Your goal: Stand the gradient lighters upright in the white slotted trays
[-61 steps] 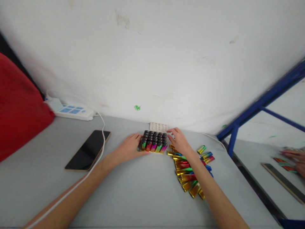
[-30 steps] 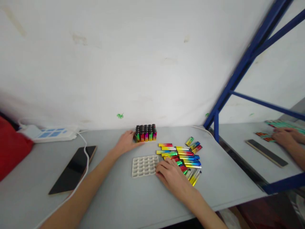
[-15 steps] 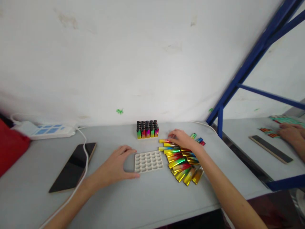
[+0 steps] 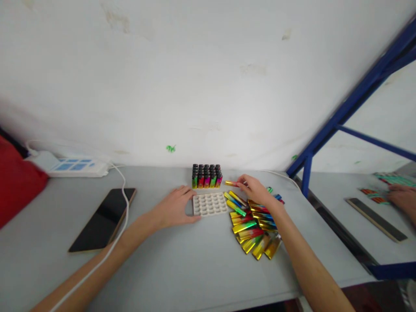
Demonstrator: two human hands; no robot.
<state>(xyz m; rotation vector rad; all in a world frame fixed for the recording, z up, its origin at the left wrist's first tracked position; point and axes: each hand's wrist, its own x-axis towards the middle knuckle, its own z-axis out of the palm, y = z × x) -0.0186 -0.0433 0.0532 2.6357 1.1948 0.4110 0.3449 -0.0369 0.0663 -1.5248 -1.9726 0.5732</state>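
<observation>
A white tray [image 4: 210, 204] with rows of cups lies flat on the table, its cups bare. My left hand [image 4: 177, 207] spans the tray's left end, fingers at the far corner and thumb at the near one. My right hand [image 4: 254, 190] pinches a gold and red lighter [image 4: 231, 183], raised at the far side of a fanned pile of shiny lighters [image 4: 248, 232]. Two or three lighters at the pile's left edge lie askew. Behind the tray, a block of upright lighters [image 4: 207, 178] with black tops stands in tight rows.
A dark phone [image 4: 103, 221] lies at left, crossed by a white cable [image 4: 126, 201]. Behind it is a power strip [image 4: 78, 167], beside a red item [image 4: 19, 182]. A blue metal frame [image 4: 307, 173] stands at right; beyond it another person's hand [image 4: 403, 197] rests near a dark bar [image 4: 375, 219].
My right hand has picked a lighter from the pile and lifted it, shifting neighbouring lighters. My left hand has closed in on the tray's end. The view has shifted slightly.
</observation>
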